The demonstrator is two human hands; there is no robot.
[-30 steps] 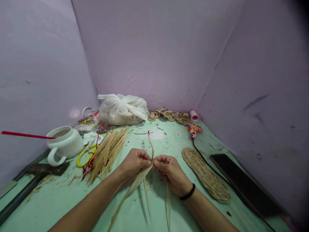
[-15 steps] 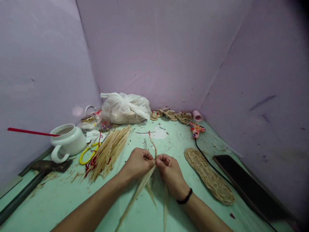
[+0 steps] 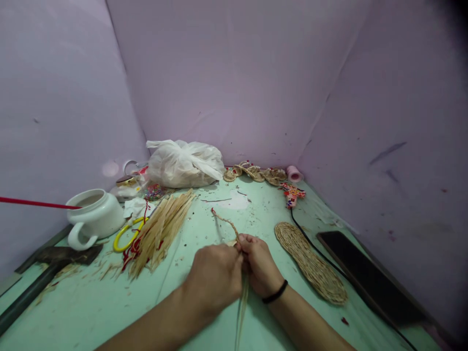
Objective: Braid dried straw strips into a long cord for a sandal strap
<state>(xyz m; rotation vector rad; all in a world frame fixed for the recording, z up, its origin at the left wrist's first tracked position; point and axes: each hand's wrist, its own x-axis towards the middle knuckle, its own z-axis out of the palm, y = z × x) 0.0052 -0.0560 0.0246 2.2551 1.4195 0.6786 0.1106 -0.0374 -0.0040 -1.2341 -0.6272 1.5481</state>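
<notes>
A thin braided straw cord [image 3: 227,221] with a red thread at its far end runs toward me into my fingers. My right hand [image 3: 258,261], a black band on its wrist, pinches the cord's near end between thumb and fingers. Close against it, my left hand [image 3: 215,273] is closed at the same spot, its back toward me, so its fingertips are mostly hidden. Loose pale straw strands [image 3: 242,312] hang down from between my hands over the green table [image 3: 175,317].
To the left lie straw strips [image 3: 163,234], yellow-handled scissors [image 3: 126,236], a white pot [image 3: 95,214] and a hammer [image 3: 54,261]. A plastic bag [image 3: 185,163] and small woven sandals [image 3: 252,171] sit behind. Rightward are a woven sole [image 3: 310,263], a glue gun [image 3: 291,194] and a dark phone-like slab [image 3: 369,278].
My left hand has turned over and come in against my right. The spread strands are now gathered downward, and the cord's far end has swung left. The whole view has shifted slightly.
</notes>
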